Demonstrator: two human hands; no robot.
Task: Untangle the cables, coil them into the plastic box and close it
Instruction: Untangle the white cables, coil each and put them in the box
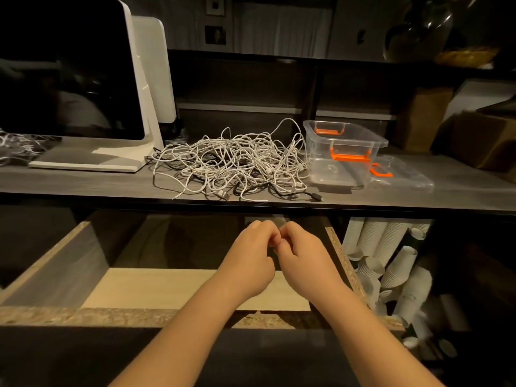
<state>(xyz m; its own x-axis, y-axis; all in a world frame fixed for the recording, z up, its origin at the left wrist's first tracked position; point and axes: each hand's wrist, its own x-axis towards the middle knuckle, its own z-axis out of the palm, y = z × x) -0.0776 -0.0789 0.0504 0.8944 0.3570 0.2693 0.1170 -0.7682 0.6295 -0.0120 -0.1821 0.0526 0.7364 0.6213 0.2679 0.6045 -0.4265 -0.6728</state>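
On the surface (83,182) ahead, the cables (231,163) lie in one tangle just left of the open box (343,146), lid (402,177) beside it. My left hand (248,263) and right hand (304,258) hover curled, fingertips meeting, holding nothing. Untangling hasn't begun; next I'd reach for a loose end.

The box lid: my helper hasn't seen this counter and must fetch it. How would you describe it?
Start at the white monitor on the grey counter, then go right past the cable tangle to the clear plastic box. The lid lies flat just right of it, transparent, with one orange handle.
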